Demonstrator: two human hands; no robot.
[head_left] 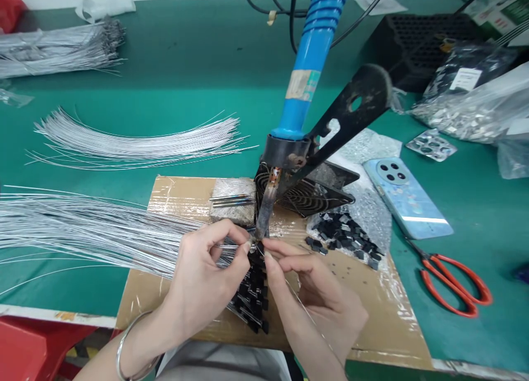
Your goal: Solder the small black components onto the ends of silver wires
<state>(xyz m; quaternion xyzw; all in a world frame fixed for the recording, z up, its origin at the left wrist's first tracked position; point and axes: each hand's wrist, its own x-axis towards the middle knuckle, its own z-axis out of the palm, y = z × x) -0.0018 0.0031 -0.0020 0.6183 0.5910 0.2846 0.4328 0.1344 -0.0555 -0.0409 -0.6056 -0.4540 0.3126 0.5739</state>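
Observation:
Below the tip of the blue-handled soldering iron [268,204], both of my hands meet. My left hand [210,271] is closed in a pinch on the end of a thin grey wire, its fingertips hiding much of it. Between thumb and fingers, my right hand [314,293] grips a strand of solder wire [308,315], which trails down past the palm; its upper end is close to the iron tip. Under my hands lie wires with black end pieces [252,298]. Their long grey lengths [103,232] run off to the left.
A black bracket [351,111] holds the iron beside a black fan guard [306,196]. Loose black pieces [347,237] lie on bubble wrap to the right, near a blue phone [407,196] and red-handled scissors [454,284]. Cardboard [372,326] covers the front. Another wire bundle [140,141] lies behind.

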